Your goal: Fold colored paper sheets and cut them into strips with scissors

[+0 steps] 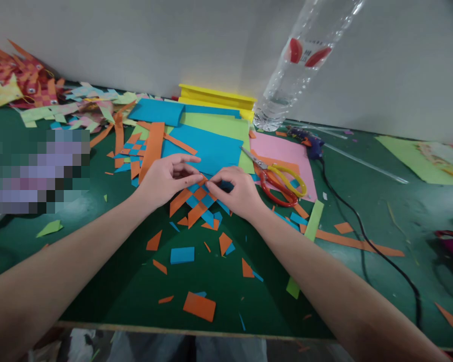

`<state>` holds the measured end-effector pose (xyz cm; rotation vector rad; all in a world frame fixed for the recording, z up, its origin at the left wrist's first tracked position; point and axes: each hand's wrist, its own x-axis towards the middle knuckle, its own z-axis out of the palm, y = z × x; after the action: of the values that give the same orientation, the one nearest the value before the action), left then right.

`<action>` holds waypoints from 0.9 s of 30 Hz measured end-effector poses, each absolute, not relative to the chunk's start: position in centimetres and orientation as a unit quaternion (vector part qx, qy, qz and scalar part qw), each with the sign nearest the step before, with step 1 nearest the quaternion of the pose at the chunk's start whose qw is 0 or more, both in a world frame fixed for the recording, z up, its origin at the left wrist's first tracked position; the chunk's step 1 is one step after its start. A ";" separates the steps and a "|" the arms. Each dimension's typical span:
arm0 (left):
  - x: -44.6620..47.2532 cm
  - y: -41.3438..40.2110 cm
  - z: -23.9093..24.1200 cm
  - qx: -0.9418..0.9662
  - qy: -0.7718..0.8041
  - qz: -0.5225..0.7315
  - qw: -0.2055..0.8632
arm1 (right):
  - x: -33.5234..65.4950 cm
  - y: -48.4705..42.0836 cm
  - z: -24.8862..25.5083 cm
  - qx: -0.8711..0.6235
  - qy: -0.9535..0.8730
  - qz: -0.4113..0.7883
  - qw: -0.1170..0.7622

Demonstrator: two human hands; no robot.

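Note:
A small woven piece of orange and blue paper strips (199, 201) lies on the green table (385, 211). My left hand (166, 178) rests on its upper left corner, fingers closed in a pinch on a strip end. My right hand (237, 191) presses on its upper right side, fingers curled and pinching the weave. Both hands meet at the top of the piece. Red and yellow scissors (281, 183) lie just right of my right hand, on a pink sheet (275, 151).
Blue (207, 146), green and orange sheets lie behind the hands. A yellow box (217, 96) and a clear plastic bottle (298, 65) stand by the wall. A glue gun (311, 141) with a black cord (366, 241) lies at right. Paper scraps litter the front; finished woven fish (18, 80) sit far left.

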<state>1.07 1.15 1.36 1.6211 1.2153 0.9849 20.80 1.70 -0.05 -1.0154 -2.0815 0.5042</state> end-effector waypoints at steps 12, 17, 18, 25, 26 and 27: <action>0.7 1.4 1.3 0.637 0.489 0.402 0.440 | 20.9 1.7 0.3 -0.431 -0.790 0.190 0.392; 0.8 1.3 1.6 0.629 0.495 0.404 0.442 | 21.0 1.7 0.1 -0.440 -0.773 0.179 0.420; 0.8 1.3 1.6 0.628 0.495 0.404 0.444 | 21.0 1.7 0.1 -0.443 -0.771 0.174 0.424; 0.6 1.5 1.5 0.619 0.507 0.396 0.451 | 21.1 1.7 0.1 -0.471 -0.745 0.145 0.449; 0.6 1.5 1.5 0.618 0.509 0.394 0.452 | 21.1 1.7 0.1 -0.471 -0.744 0.143 0.452; 0.6 1.6 1.6 0.617 0.511 0.393 0.452 | 21.1 1.7 0.1 -0.470 -0.745 0.141 0.453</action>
<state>0.57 1.56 1.57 1.5236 1.2623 0.9711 21.07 1.72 0.12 -1.1603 -1.8387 0.3489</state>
